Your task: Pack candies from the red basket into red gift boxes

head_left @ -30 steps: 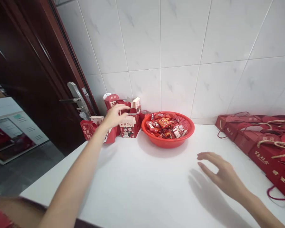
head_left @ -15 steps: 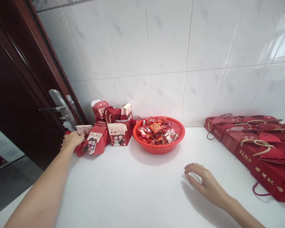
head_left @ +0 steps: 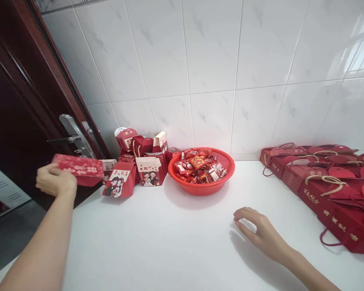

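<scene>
My left hand [head_left: 55,182] is closed around one end of a small red gift box [head_left: 83,169] with pale lettering, held up off the table at the far left. To its right stands a cluster of red and cream gift boxes, among them a tilted red box with a couple drawn on it [head_left: 119,180] and a cream-topped box [head_left: 150,171]. My right hand [head_left: 257,228] hovers low over the white table, its fingers curved, the thumb apart and nothing between them. Ahead of that hand, a red plastic basket [head_left: 200,189] holds many wrapped candies [head_left: 197,162].
On the right, rows of red gift boxes with rope handles [head_left: 318,202] cover that side of the white table [head_left: 157,242]. A tiled wall [head_left: 212,60] rises behind. At the left is a dark door with a metal handle [head_left: 75,133].
My left hand has lifted the red gift box out of the left end of the cluster and drawn it left and nearer. My right hand stays nearly still.
</scene>
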Available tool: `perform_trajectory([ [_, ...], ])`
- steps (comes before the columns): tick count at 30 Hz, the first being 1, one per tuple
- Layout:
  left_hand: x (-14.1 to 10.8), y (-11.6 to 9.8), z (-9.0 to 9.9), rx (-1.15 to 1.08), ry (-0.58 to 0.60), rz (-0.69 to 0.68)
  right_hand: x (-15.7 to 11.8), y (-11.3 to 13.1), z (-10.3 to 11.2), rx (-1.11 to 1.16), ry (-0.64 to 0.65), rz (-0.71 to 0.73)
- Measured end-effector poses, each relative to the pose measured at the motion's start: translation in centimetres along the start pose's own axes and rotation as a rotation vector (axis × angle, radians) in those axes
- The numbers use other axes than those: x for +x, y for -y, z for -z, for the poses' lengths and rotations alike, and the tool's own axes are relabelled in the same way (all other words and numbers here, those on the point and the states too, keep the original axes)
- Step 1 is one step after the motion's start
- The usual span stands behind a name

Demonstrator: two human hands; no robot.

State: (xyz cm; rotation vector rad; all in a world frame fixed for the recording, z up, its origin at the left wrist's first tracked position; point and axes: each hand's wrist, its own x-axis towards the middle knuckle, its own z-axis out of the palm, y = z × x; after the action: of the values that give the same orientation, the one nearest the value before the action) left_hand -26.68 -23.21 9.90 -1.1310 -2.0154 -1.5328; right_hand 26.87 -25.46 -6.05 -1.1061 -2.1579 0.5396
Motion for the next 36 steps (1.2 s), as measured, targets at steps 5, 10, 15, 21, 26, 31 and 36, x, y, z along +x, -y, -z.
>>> perform_trajectory([
  [5,-0.2,-5.5,-1.2,-0.082,-0.257,0.003,0.2,0.7,-0.5,0.035,-0.019,-0.021],
  [10,-4.4,-11.3,-3.0,-0.409,0.260,-0.278,0.2,0.6,-1.1,0.050,-0.082,-0.100],
  [15,-11.6,-15.6,-4.8,-0.526,0.744,-0.432,0.4,0.1,-1.0,0.092,-0.195,-0.175],
  [21,-17.9,-16.7,-6.7,-0.695,1.138,-0.563,0.5,-0.1,-0.6,0.167,-0.316,-0.238],
  [26,-20.1,-16.0,-7.7,-0.734,1.269,-0.569,1.1,-0.3,-0.5,0.174,-0.308,-0.258],
  [31,-20.4,-15.6,-7.8,-0.696,1.283,-0.492,3.6,1.0,0.0,0.228,-0.367,-0.130],
  [36,-20.3,-15.3,-7.5,-0.703,1.307,-0.466,6.7,3.2,0.2,0.484,-0.271,-0.019],
])
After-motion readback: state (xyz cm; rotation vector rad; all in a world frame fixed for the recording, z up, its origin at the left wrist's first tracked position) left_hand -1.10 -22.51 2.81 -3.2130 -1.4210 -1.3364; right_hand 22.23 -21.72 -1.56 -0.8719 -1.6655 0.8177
